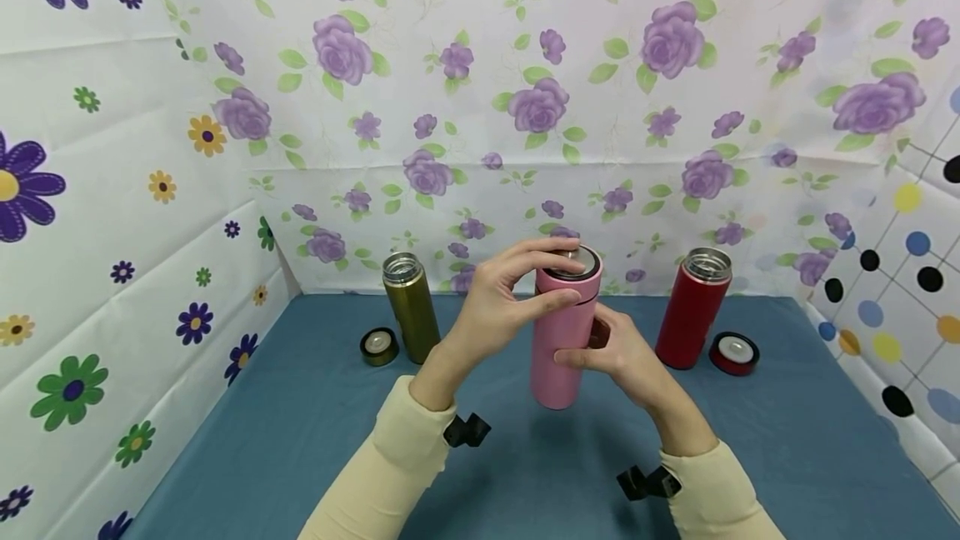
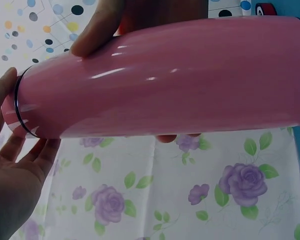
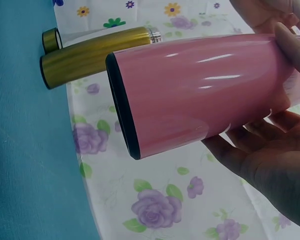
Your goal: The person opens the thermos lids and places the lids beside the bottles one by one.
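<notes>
A pink thermos bottle stands nearly upright between both hands, its pink lid on top and a dark seam below the lid. My left hand grips that lid from the left, thumb in front and fingers over the top. Lower down, my right hand holds the bottle's body from the right, with the thumb across the front. In the right wrist view the pink bottle shows its black base, and the right hand's fingers wrap underneath. The left wrist view has the left hand around the lid end.
To the left stands an open olive-gold thermos, its lid lying beside it. An open red thermos is on the right with its lid next to it. Blue cloth covers the table; patterned sheets hang behind and at both sides.
</notes>
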The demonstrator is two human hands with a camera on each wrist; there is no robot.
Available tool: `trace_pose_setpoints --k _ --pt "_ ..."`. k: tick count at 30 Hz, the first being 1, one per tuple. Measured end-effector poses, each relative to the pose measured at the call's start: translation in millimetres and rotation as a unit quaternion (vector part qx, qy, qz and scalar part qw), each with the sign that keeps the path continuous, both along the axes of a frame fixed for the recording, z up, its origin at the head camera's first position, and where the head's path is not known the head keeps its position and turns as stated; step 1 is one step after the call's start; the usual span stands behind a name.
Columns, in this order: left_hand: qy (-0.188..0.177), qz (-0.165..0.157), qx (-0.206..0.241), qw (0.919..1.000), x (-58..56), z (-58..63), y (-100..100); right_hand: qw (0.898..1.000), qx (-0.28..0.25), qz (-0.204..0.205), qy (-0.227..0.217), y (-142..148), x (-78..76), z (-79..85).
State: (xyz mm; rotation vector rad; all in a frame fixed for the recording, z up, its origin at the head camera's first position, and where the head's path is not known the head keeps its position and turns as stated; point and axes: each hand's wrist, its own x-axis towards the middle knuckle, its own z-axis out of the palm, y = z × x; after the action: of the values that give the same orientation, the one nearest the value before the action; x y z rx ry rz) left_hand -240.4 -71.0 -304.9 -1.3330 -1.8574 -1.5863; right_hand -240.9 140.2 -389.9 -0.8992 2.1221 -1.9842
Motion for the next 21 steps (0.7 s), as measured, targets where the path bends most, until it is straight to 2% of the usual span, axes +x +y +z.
trace_pose_setpoints --k 8,11,21 --pt "-0.042 -0.064 -0.018 0.9969 -3.6 0.7 -8.6 1.000 0.002 0.007 -0.002 1.3 0.2 -0.5" --pt "-0.048 -0.077 -0.019 0.9957 -4.9 0.2 -9.6 1.000 0.002 0.012 -0.006 1.6 0.2 -0.8" --pt "-0.042 -0.061 -0.009 0.9972 -3.5 -0.6 -7.5 1.000 0.003 0.014 -0.007 1.1 0.5 -0.5"
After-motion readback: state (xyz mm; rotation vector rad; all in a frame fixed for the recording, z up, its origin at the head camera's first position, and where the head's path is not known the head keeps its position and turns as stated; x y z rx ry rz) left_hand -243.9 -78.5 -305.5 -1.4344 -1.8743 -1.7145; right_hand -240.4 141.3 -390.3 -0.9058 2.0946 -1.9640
